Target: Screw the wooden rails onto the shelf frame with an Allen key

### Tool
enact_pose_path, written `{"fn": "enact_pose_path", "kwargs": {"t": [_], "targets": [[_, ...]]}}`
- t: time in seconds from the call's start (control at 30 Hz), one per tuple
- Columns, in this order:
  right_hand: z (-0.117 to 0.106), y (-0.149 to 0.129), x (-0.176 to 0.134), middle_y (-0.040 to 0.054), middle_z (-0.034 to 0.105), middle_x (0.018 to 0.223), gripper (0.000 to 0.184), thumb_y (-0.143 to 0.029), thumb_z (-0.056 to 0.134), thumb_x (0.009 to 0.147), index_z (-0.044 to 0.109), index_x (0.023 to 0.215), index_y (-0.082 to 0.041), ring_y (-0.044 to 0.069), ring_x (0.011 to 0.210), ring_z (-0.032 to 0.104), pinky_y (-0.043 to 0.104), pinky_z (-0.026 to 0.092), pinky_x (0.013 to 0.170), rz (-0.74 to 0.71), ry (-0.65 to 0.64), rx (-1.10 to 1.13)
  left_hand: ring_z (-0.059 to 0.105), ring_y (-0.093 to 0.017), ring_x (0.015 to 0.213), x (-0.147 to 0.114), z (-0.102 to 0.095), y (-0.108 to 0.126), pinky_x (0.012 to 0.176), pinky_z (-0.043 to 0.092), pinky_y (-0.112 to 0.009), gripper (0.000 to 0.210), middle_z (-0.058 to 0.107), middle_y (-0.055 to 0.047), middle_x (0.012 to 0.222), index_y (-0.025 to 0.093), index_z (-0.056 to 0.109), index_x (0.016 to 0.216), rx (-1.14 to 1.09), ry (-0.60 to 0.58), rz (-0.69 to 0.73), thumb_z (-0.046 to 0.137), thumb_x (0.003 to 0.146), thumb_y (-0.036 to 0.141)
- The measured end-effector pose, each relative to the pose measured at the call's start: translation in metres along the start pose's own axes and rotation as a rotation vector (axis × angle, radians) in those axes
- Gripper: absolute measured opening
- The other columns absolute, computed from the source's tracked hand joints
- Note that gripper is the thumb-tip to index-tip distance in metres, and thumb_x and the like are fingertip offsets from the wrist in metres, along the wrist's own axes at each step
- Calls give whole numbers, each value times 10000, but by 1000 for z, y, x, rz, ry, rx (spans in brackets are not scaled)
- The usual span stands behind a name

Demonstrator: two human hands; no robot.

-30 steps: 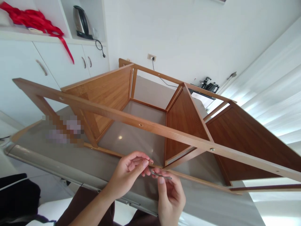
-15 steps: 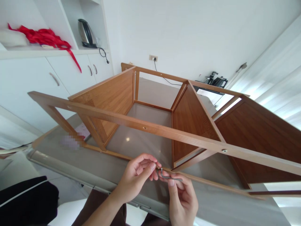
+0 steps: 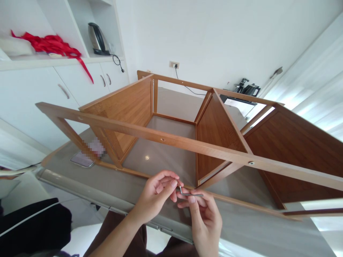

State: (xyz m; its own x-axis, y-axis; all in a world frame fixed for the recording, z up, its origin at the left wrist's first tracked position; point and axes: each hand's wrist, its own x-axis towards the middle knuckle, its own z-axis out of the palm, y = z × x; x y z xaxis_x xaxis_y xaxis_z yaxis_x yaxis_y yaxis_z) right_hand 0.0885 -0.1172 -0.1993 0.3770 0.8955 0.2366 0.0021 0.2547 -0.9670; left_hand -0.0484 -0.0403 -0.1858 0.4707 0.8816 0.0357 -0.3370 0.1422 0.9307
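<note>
My right hand (image 3: pixel 205 219) is closed on a grey L-shaped hex key (image 3: pixel 197 195), its long arm lying between thumb and fingers. The key's short end points up and meets a small brownish screw (image 3: pixel 176 181) pinched by my left hand (image 3: pixel 158 192); the fingers hide most of the screw. Both hands are over the near edge of the table. Beyond them a wooden shelf frame (image 3: pixel 160 135) lies on its side, with panels set across between its rails. Its near upper rail has a hole near the middle and a metal-ringed fastener (image 3: pixel 251 163) further right.
The frame covers much of the grey table (image 3: pixel 168 167). A pixelated flat item (image 3: pixel 83 159) lies at its left. White cabinets hold a red ribbon (image 3: pixel 53 45) and a kettle (image 3: pixel 98 39). Black appliances (image 3: pixel 249 89) stand at the back right. Dark cloth (image 3: pixel 34 226) is at lower left.
Both hands have shifted slightly up and left, the hex key staying against the screw. The view has moved a little, showing more of the flat item on the left.
</note>
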Motion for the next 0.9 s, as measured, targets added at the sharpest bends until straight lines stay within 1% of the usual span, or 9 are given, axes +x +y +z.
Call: {"fn": "enact_pose_path", "kwargs": {"t": [0.27, 0.5, 0.73, 0.9], "targets": [[2, -3, 2, 47, 755, 935, 85, -207, 567, 953, 599, 1029, -228, 177, 756, 743, 278, 626, 649, -42, -20, 20, 585, -73, 605, 0, -1, -2, 613, 500, -223, 189, 643, -43, 894, 158, 614, 1033, 8, -16, 3, 602, 935, 319], [2, -3, 1, 39, 752, 944, 74, -219, 558, 961, 594, 1021, -244, 189, 765, 746, 291, 623, 634, -7, -33, 83, 580, -72, 600, -1, -3, -5, 615, 488, -222, 182, 644, -39, 881, 159, 602, 1035, -14, -52, 4, 599, 938, 312], [0, -1, 1, 36, 750, 926, 93, -202, 559, 959, 599, 1028, -249, 180, 756, 743, 283, 618, 647, -17, -49, 91, 577, -64, 611, -2, -4, -7, 622, 482, -211, 145, 646, -33, 873, 163, 614, 1024, -35, -78, 3, 597, 942, 281], [-1, 0, 1, 38, 743, 914, 81, -203, 569, 952, 607, 1012, -241, 175, 726, 735, 278, 609, 624, -7, -17, 128, 585, -67, 606, -2, -4, -7, 609, 483, -207, 117, 647, -24, 839, 163, 620, 990, -36, -98, 1, 612, 932, 264]]}}
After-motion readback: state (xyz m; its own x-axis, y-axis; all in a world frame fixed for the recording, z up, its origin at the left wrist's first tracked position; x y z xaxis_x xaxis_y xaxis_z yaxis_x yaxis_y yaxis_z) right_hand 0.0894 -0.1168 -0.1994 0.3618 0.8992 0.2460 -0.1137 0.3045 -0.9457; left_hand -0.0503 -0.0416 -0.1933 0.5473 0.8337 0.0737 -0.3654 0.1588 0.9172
